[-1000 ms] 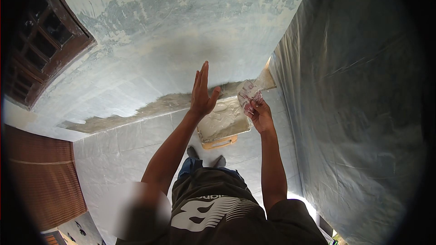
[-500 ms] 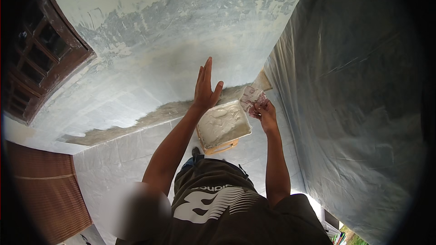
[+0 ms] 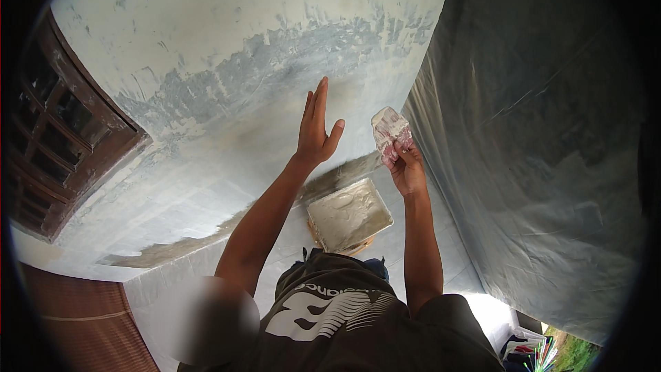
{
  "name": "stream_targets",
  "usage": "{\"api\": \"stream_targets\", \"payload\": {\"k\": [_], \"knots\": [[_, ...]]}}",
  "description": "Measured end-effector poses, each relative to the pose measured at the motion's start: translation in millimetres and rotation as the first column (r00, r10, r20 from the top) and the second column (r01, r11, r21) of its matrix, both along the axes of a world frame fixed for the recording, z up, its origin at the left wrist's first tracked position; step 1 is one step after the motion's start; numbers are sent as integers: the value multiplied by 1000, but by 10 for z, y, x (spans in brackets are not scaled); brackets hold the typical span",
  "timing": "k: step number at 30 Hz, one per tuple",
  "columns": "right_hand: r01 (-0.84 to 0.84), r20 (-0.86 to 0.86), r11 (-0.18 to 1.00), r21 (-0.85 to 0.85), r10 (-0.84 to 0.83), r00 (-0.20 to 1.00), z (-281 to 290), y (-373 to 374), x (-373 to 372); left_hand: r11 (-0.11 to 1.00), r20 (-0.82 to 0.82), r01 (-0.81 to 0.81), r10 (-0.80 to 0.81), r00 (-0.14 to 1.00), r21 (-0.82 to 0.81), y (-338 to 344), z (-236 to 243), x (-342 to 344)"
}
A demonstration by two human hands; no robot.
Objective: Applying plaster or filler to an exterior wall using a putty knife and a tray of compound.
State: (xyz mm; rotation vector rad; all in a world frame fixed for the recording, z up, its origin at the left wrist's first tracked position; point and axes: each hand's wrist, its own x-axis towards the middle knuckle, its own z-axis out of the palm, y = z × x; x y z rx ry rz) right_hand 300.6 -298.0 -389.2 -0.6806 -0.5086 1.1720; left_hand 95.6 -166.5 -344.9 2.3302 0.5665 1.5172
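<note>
My left hand (image 3: 318, 134) is open, its fingers stretched upward and thumb apart, in front of the wall (image 3: 241, 131); whether it touches the surface I cannot tell. Pinched in my right hand (image 3: 410, 173) is a flat reddish scraper (image 3: 389, 127), smeared with whitish putty and held upright near the wall's right edge. Below and between my hands stands a rectangular tub (image 3: 382, 201) of creamy putty (image 3: 348, 208). Grey and off-white patches cover the wall, with a bare brownish strip along its foot.
A brown wooden window (image 3: 76, 131) with small panes is set in the wall at left. Dark plastic sheeting (image 3: 530, 145) hangs down the right side. Pale sheeting (image 3: 275, 238) covers the floor. A reddish-brown ribbed panel (image 3: 82, 317) stands at lower left. Small items lie at lower right.
My right hand has risen with the scraper, away from the tub's edge to above it. The view has shifted, so the tub sits lower. My left hand stays open in front of the wall.
</note>
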Motion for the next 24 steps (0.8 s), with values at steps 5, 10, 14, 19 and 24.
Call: {"api": "stream_targets", "payload": {"k": [5,10,14,19,24], "knots": [[-20,-26,996,85,22,999,305,276,3,997,24,16,-18,1000,75,180,302,97],[-70,15,987,146,69,998,626,508,135,986,75,-16,4,997,164,346,594,228],[-139,56,966,219,130,990,889,717,266,978,105,-38,16,994,206,422,869,323],[-191,91,937,292,171,981,1186,988,424,946,140,-123,84,987,299,558,1164,394],[-209,144,917,341,168,975,1583,1149,357,916,142,-161,116,983,367,652,1524,321]]}}
